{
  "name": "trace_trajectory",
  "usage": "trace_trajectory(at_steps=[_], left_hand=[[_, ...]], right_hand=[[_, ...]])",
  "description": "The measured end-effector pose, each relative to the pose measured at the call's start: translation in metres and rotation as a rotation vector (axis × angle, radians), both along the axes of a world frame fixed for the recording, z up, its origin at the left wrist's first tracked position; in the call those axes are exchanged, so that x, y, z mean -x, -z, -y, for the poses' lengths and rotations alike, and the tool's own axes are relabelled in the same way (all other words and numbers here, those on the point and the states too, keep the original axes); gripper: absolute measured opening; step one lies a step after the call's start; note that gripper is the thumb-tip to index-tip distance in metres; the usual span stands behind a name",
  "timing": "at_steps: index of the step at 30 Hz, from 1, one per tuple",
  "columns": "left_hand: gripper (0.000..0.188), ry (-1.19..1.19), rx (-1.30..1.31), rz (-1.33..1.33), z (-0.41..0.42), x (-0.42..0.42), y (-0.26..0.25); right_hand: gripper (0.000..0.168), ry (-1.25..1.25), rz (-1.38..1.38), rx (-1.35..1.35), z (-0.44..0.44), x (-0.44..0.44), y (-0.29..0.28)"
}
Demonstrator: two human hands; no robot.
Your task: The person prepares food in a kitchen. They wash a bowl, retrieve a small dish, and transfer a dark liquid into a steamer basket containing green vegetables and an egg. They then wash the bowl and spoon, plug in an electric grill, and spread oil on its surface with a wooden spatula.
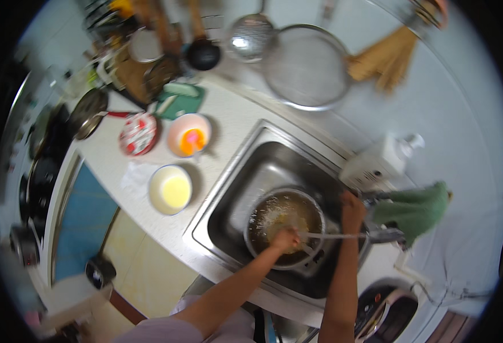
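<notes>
A round metal pot (251, 223) stands in the stainless steel sink (251, 171), holding cloudy brownish water with whitish foam and something yellowish in it. My left hand (286, 240) is over the pot at the water, its fingers bent; whether it grips anything is blurred. A stream of water runs from the faucet (386, 235) into the pot beside that hand. My right hand (352, 206) is raised at the sink's right rim, near the faucet's base and the white dispenser; its fingers look curled, and what they touch is not clear.
Left of the sink are a bowl of pale yellow liquid (176, 193), a bowl with orange contents (191, 139), a red and white container (138, 133) and a green cutting board (183, 107). A white dispenser (369, 167) and green cloth (414, 210) are at right; a large strainer (307, 68) hangs behind.
</notes>
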State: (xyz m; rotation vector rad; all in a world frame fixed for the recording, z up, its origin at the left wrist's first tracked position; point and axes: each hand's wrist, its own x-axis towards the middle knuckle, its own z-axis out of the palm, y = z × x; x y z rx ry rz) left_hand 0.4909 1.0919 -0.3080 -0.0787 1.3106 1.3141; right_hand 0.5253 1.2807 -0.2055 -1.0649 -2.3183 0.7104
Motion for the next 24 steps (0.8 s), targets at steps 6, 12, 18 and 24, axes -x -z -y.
trace_trajectory(at_steps=[6,12,18,24], left_hand=[[0.020,-0.242,-0.116,-0.231,0.009,0.002,-0.062],[0.029,-0.057,-0.086,-0.382,0.009,0.007,-0.084],[0.011,-0.120,-0.122,-0.641,0.013,0.021,-0.092],[0.025,-0.062,-0.351,-0.775,0.005,0.009,-0.126]], right_hand=[[0.025,0.126,-0.130,-0.026,0.026,-0.007,-0.012],[0.030,0.162,0.135,0.350,0.120,-0.043,0.033],[0.015,0.340,0.038,0.148,0.145,-0.035,-0.047],[0.025,0.255,0.166,0.075,0.155,-0.042,-0.005]])
